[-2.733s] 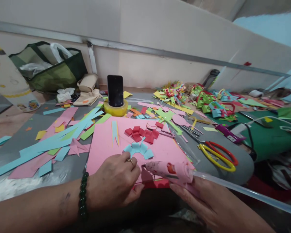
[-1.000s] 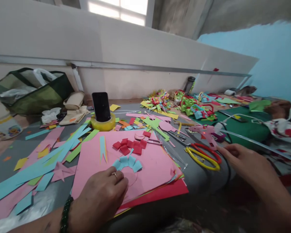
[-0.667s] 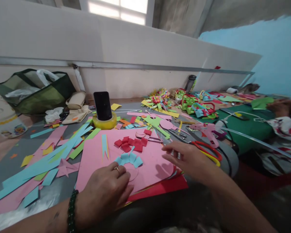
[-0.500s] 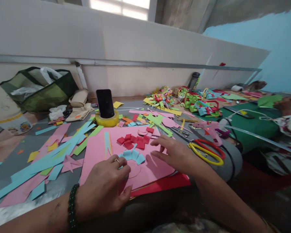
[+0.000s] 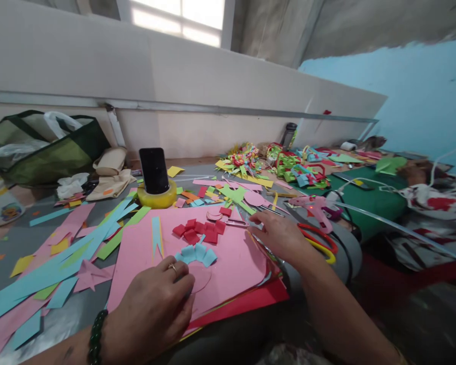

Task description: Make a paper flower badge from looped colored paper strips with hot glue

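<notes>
1. Now an arc of small, folded light-blue paper pieces (image 5: 196, 254) is displayed on a flat pink paper sheet (image 5: 235, 263); partway through arranging, it would be judged.
2. Beside the arc's left end, the left hand (image 5: 153, 299) is rested, fingers curled; whether anything is pinched underneath cannot be made out.
3. Over at the sheet's right edge, the right hand (image 5: 279, 235) is held with fingers parted, near a slim tweezer-like tool (image 5: 235, 222); contact cannot be confirmed.
4. Between both hands, nearer the left, the blue pieces are placed.
5. Next, a light, exact pinch seems called for, with the arc left undisturbed.
</notes>
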Motion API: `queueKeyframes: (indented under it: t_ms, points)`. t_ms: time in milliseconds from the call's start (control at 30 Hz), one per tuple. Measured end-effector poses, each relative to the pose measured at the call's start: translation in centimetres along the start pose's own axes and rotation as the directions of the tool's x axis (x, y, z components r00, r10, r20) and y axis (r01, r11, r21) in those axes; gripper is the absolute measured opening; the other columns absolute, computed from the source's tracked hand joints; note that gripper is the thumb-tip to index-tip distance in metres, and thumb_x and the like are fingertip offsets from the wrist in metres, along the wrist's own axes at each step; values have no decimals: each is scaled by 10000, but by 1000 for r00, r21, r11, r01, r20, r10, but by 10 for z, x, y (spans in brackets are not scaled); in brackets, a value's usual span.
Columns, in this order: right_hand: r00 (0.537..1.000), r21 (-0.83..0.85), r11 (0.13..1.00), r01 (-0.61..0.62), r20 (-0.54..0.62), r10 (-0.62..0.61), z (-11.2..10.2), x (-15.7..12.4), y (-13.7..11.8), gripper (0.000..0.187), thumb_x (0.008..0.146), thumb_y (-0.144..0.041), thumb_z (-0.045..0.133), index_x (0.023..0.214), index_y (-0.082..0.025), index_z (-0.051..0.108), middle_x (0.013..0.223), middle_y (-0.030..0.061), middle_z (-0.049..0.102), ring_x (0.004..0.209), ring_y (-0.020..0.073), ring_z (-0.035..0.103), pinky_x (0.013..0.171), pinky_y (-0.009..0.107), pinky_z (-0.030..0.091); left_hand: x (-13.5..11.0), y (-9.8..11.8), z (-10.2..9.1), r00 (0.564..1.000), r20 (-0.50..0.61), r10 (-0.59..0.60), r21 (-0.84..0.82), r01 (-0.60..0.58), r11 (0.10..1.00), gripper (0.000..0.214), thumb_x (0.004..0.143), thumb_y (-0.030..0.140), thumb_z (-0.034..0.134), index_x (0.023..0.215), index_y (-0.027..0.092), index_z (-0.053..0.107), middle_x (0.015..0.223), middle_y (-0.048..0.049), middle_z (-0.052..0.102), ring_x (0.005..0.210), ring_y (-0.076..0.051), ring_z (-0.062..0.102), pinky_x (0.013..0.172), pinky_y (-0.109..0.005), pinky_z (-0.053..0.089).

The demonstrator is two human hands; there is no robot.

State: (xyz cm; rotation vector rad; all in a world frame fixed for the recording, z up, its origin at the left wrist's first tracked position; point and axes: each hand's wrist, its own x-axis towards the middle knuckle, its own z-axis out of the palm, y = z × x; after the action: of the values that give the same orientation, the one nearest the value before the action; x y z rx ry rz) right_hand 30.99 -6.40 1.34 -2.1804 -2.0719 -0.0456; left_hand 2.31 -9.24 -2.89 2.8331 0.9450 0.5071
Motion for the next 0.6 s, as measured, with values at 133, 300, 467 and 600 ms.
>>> queueKeyframes:
  t_ms: [133,300,467,600]
  points:
    - [1000,-39,999,-10,11,10,-5,4,7,245,889,-300,504,994,-196,700,1022,73,705,920,213,640,690,270,407,1,1,3,993,-79,90,76,-84,994,167,847,141,437,789,201,582,814,-58,621,752,-214,572,631,-345,511]
    - [1000,-74,997,-6,24,8,-18,15,10,268,891,-243,457,918,-189,718,957,93,727,846,214,657,608,261,373,3,1,5,970,-168,176,152,-151,977,153,774,92,466,747,201,571,753,-53,629,680,-201,576,584,-322,517]
    - [1000,-72,997,27,4,-27,-24,35,4,306,902,-193,407,835,-173,705,898,104,728,818,208,659,588,255,336,3,3,5,950,-205,237,207,-194,959,129,781,106,493,731,183,582,763,-63,638,699,-218,584,590,-346,534]
    - [997,-23,996,83,-4,-83,-23,46,-3,291,902,-214,424,817,-184,701,890,86,730,818,199,653,601,244,349,0,11,1,953,-182,241,198,-205,959,123,815,130,504,738,177,587,754,-50,632,677,-210,570,564,-336,506]
